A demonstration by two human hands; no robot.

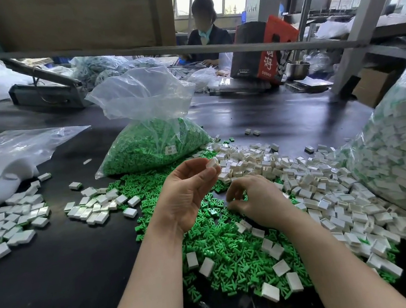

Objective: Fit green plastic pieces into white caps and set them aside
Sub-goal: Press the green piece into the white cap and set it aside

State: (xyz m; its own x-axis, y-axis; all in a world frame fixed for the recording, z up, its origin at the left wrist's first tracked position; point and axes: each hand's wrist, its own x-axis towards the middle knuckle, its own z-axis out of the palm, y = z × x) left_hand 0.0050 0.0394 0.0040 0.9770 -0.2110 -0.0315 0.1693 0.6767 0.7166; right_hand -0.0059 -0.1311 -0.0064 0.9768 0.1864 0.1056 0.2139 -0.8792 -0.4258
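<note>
A white cap point(212, 163) was pinched in the left hand point(189, 194) at frame center. The right hand point(256, 198) was curled over the green pieces point(224, 251); anything held couldn't be made out tbh.

Two bare forearms, left hand point(189, 194), right hand point(258, 200), no sleeves, unadorned wrists

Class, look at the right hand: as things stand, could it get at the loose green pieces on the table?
Probably yes. The right hand hangs directly over the loose green pieces, fingers curled downward, with nothing between them. Whether it already pinches one is unclear.
</note>
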